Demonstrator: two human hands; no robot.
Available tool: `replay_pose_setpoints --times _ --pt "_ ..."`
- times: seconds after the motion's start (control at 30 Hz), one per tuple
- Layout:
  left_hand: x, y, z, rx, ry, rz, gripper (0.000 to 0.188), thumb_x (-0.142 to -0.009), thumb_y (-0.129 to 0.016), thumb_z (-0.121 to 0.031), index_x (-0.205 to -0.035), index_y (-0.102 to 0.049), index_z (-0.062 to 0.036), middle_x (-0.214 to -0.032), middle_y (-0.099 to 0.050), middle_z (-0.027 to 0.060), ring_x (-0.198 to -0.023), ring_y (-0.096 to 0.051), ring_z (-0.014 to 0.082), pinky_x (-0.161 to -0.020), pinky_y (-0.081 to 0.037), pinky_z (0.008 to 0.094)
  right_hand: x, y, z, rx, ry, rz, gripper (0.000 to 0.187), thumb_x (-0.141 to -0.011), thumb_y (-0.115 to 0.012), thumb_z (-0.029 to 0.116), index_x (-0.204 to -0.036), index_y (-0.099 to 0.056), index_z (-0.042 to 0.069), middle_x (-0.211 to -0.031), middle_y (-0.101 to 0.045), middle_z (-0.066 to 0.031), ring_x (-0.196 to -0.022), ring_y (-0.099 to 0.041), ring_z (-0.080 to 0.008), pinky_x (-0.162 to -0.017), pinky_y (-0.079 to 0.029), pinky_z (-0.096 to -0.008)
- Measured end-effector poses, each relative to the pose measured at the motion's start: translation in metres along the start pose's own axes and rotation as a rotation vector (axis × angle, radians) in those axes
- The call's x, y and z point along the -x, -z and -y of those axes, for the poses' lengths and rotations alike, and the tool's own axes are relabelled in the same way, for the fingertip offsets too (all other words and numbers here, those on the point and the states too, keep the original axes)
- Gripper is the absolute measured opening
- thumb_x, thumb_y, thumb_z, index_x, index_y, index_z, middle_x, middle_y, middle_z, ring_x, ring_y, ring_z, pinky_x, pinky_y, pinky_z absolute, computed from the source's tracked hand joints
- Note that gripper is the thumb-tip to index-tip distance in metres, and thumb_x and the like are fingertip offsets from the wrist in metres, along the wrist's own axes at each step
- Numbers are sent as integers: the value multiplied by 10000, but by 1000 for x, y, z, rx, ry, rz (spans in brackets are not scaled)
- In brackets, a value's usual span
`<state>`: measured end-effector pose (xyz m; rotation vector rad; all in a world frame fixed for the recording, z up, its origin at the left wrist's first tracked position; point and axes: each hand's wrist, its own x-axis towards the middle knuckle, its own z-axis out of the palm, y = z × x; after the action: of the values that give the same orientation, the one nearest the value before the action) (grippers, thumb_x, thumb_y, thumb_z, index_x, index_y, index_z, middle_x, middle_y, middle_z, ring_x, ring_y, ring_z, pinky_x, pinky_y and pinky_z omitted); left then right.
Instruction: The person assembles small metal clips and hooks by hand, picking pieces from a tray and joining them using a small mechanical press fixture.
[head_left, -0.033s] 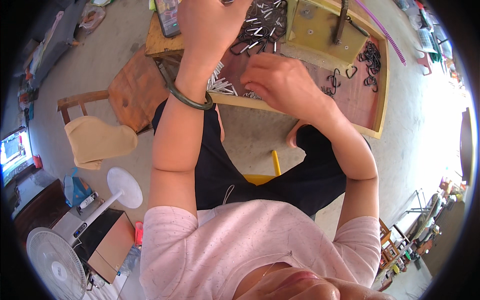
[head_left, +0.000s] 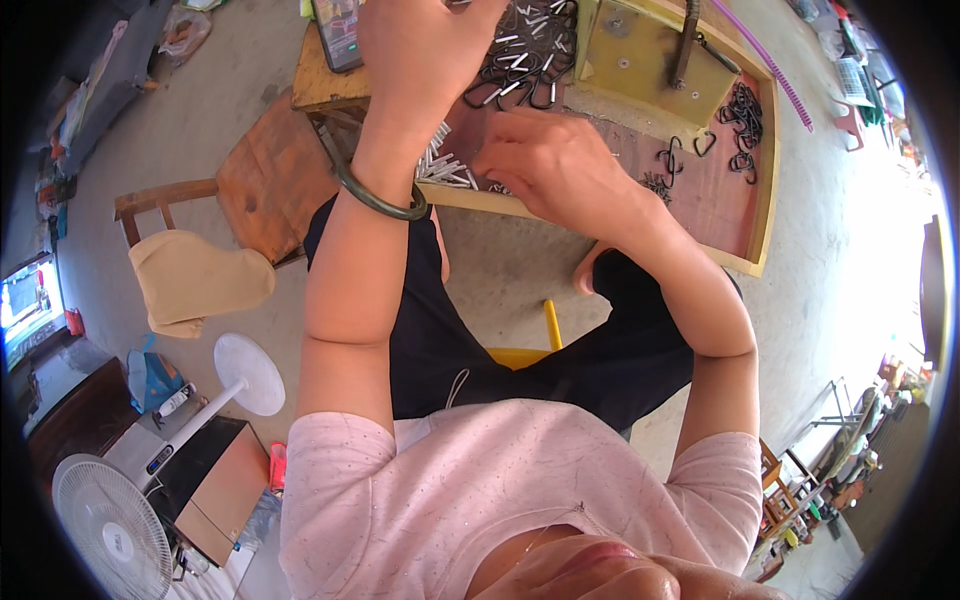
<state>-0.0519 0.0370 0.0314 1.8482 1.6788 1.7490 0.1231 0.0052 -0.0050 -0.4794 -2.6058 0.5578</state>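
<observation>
Left hand (head_left: 430, 38) partly cut off by top edge.

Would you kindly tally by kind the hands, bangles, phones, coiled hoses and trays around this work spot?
Bare left hand and bare right hand: 2
Dark green round bangle: 1
Dark-edged rectangular phone: 1
Purple coiled hose: 1
Wood-rimmed shallow tray: 1
Total: 6
Black bent-metal hooks and slim silver rods overlap too much to count.

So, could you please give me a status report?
Left hand cut off by top edge. Right hand curled near silver rods, grip unclear. Left wrist apparently hiding some.
</observation>
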Motion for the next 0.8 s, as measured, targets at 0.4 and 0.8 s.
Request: replay_pose_setpoints --times 0.4,0.8 --pt "11 30 -21 6 84 152 211 -884 -802 -191 -920 -687 -18 -759 -681 98 -685 -663 218 -661 -509 329 -10 9 -7 131 67 169 160 -809 -699 66 -968 -708 47 -940 -632 -92 -911 -668 -270 -786 -554 -408" --pt "48 1 -25 393 188 753 117 -939 -717 -64 -1036 -683 -8 -971 -696 8 -900 -656 93 -826 -527 247 58 74 -26 -273 -363 -270 190 -866 -673 -67 -1045 -643 -10 -957 -674 -68 -888 -684 -176 -814 -531 -305"
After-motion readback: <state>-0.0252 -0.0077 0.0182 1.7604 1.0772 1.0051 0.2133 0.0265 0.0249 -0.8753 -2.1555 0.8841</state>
